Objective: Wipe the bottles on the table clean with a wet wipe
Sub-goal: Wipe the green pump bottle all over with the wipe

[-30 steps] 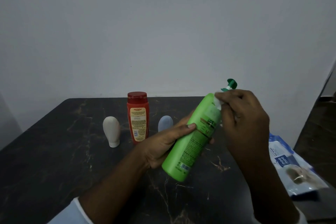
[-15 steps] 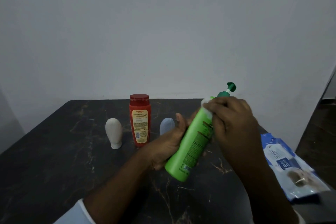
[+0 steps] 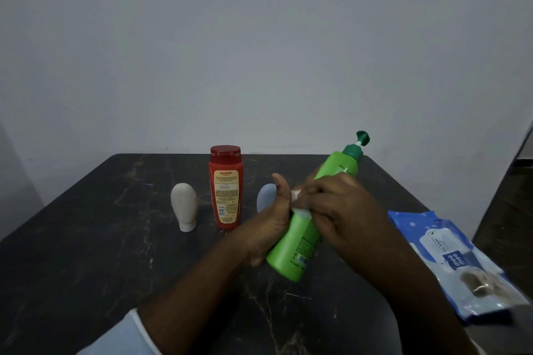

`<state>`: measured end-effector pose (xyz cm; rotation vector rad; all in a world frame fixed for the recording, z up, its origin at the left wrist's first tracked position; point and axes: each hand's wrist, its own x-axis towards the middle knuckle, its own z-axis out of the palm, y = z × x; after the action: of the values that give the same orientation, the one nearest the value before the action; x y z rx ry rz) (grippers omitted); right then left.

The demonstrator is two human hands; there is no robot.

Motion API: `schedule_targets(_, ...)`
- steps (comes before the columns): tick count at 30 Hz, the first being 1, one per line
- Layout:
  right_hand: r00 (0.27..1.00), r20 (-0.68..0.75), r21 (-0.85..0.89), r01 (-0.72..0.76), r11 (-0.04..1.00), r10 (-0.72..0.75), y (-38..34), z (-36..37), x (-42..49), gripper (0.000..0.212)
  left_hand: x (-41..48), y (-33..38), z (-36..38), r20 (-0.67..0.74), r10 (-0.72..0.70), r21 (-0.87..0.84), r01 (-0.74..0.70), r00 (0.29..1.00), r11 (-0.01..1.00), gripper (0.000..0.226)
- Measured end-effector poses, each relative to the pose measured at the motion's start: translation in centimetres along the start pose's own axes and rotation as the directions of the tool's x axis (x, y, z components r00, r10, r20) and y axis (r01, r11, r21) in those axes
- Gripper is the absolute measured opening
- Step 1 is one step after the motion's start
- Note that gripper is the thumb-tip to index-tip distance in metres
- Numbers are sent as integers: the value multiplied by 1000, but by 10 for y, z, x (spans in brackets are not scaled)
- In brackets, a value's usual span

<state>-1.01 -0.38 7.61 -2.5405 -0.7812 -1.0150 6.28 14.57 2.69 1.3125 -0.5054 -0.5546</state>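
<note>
**Left to right.** On the tabletop (image 3: 86, 253), toward its far edge, three bottles stand in a row, apart from one another. The white bottle (image 3: 184, 206) rests on its cap. The red bottle (image 3: 226, 190) is upright with its label facing you. The blue bottle (image 3: 264, 199) is partly hidden behind your thumb. Set back like this, they sit outside your working space and appear to be waiting their turn. Whether any is already clean cannot be told.

Your left hand (image 3: 265, 233) grasps the lower body of the green bottle (image 3: 297, 248), palm against its side and thumb raised. The fingers behind it are hidden. The bottle is lifted off the tabletop over the middle, tilted with its base toward the near edge and its pump toward the far right corner. The tilt turns the long side up to you so the other hand can run along it. The low grip leaves the upper body free.

Your right hand (image 3: 340, 210) is curled round the wipe (image 3: 296, 196) and presses it on the bottle's middle, just above the left hand's grip. Only a small white fold shows between the fingers.

Along the right edge the wipe pack (image 3: 461, 262) lies flat, near your right arm, likely so that a fresh sheet is within easy reach.
</note>
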Motion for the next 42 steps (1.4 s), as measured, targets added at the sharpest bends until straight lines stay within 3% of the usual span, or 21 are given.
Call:
schedule_targets(4, 940, -271, -32, -224, 974, 207, 12, -6, 1, 27, -1, 3, 5, 81, 44, 8, -45, 996, 999, 91)
schedule_targets(7, 917, -316, -46, -272, 961, 244, 11, -6, 0, 26, 0, 3, 0, 100, 37, -4, -37, 994, 999, 96)
schedule_targets(9, 956, -240, -33, -180, 983, 167, 6, -5, 1, 24, 2, 1, -1, 63, 41, -10, -40, 997, 999, 99)
schedule_targets(12, 999, 39, 26, -2, 1000, 1, -4, -7, 1, 25, 0, 4, -1, -38, 11, -4, -12, 999, 1000, 87)
schedule_targets(14, 966, 252, 83, 40, 996, -59, -9, -7, 0, 23, -1, 5, -3, -54, -14, 17, 15, 998, 1000, 76)
schedule_targets(16, 944, 318, 104, 54, 993, -84, -9, -7, 0, 22, -4, 8, -1, -31, -29, 17, 29, 999, 999, 70)
schedule_targets(21, 989, -47, 20, -140, 990, 141, 2, -5, 2, 25, -3, 8, 3, -30, -19, -107, 16, 999, 994, 92)
schedule_targets(23, 986, -77, -2, -152, 988, 151, -1, -4, 3, 25, -4, 8, 2, -27, 0, -140, -4, 1000, 990, 90)
schedule_targets(26, 991, 132, 13, -1, 1000, 0, -13, -6, 3, 26, -6, 10, -1, -49, 23, -165, -31, 999, 986, 81)
schedule_targets(29, 893, 432, 94, 95, 991, -127, -24, -9, 3, 28, -7, 12, 0, -62, 6, -179, -17, 998, 984, 76)
schedule_targets(32, 832, 530, 103, 129, 986, -164, -26, -7, 2, 29, -7, 11, 2, -31, 0, -194, -6, 1000, 981, 76)
schedule_targets(34, 872, 476, 78, 91, 993, -118, -25, -11, 4, 29, -8, 9, 2, -1, 6, -216, -6, 1000, 976, 75)
schedule_targets(37, 988, 146, -3, -55, 999, 54, -12, -12, 3, 28, -10, 10, 3, 39, 12, -209, -3, 999, 978, 78)
schedule_targets(39, 988, -32, -28, -153, 988, 152, -6, -10, 3, 27, -10, 10, 4, 73, 18, -193, -3, 997, 981, 82)
schedule_targets(42, 977, -110, -21, -187, 982, 184, -6, -5, 3, 26, -11, 10, 4, 82, 23, -185, -7, 996, 983, 82)
